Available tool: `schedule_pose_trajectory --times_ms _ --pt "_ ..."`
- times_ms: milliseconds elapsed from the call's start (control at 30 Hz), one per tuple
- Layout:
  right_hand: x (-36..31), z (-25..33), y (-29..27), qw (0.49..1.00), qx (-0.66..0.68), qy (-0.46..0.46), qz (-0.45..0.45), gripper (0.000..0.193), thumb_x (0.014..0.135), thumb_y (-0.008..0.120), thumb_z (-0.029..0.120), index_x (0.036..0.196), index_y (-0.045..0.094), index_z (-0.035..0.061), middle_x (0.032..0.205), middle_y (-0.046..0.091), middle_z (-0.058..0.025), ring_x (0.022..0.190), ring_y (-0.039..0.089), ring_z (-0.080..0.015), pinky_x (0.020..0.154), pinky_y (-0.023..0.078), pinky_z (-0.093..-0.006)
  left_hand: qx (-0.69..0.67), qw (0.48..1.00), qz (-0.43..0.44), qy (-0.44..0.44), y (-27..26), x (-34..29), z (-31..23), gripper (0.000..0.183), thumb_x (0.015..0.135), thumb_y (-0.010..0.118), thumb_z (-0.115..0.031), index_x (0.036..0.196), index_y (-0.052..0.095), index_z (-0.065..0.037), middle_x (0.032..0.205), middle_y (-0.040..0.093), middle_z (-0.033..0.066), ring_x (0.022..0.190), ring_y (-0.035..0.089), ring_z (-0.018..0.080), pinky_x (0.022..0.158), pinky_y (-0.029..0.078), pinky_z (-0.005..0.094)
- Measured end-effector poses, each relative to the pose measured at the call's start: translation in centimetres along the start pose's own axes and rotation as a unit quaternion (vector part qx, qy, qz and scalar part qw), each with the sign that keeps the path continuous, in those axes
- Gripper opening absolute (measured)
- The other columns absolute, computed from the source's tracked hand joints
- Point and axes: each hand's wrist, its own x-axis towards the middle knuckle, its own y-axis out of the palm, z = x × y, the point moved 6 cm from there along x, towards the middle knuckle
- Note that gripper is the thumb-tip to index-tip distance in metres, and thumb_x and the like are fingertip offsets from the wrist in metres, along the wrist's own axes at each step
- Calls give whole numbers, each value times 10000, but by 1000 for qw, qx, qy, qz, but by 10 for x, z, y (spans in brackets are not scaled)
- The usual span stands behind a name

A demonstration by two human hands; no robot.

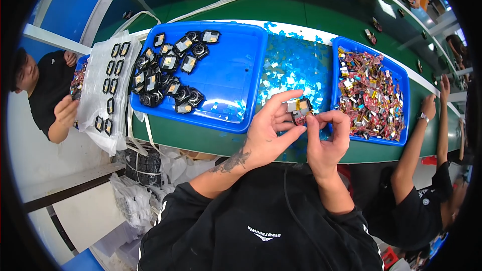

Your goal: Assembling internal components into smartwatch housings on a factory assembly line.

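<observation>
In front of my chest I hold a small black-framed electronic unit (303, 105) with a silver battery and a reddish circuit board. My left hand (271, 133) grips it from the left, fingers behind and thumb below. The fingertips of my right hand (329, 140) are pinched at its lower right corner; whether they hold a separate small part is hidden. Left of my hands, a blue tray (226, 85) carries several black-cased units (169, 61). On the right, another blue tray (405, 90) is heaped with red circuit boards, batteries and wires (369, 95).
Small blue film scraps (288, 73) litter the green bench (211, 145) between the trays. A white sheet (90, 103) at left bears rows of black frames. One person (45, 85) sits beyond it; other people's arms (411, 135) reach in at right. Wrapped stacks (143, 165) stand below the bench.
</observation>
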Motion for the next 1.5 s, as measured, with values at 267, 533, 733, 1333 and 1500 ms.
schedule_pose_trajectory --times_ms 267,533,733,1333,1500 --pt "-8 -8 5 998 40 25 -49 225 789 699 -79 922 543 13 854 592 -77 697 516 -119 638 434 -260 -14 1000 -17 -7 -3 0 6 584 857 605 94 1379 408 -79 1152 626 134 1077 624 178 901 514 292" --pt "-9 -19 9 951 234 197 49 337 829 656 -78 1129 514 -20 993 587 -65 899 581 -107 815 477 -240 -43 999 -4 -3 -6 0 9 517 881 560 88 1356 413 -55 1143 626 134 1058 623 161 898 501 274" --pt "-8 -24 10 935 268 220 81 336 826 645 -91 1121 507 -12 962 581 -48 868 571 -93 791 469 -225 -20 1000 4 -10 -4 -3 5 479 891 536 88 1338 432 -52 1161 621 137 1081 618 164 909 497 278" --pt "84 -29 26 954 141 166 206 456 802 634 -89 1217 469 0 767 586 -20 738 627 -110 697 485 -234 511 812 -168 226 -78 19 -53 360 848 638 -50 1207 605 -43 1213 610 164 1059 612 334 912 493 387" --pt "221 -124 56 958 -52 200 200 483 729 786 121 1135 566 -20 909 691 -142 866 650 -199 806 506 -337 773 596 -209 55 -161 40 -58 362 884 599 -186 1212 587 -36 1283 559 157 1160 505 343 969 422 464"
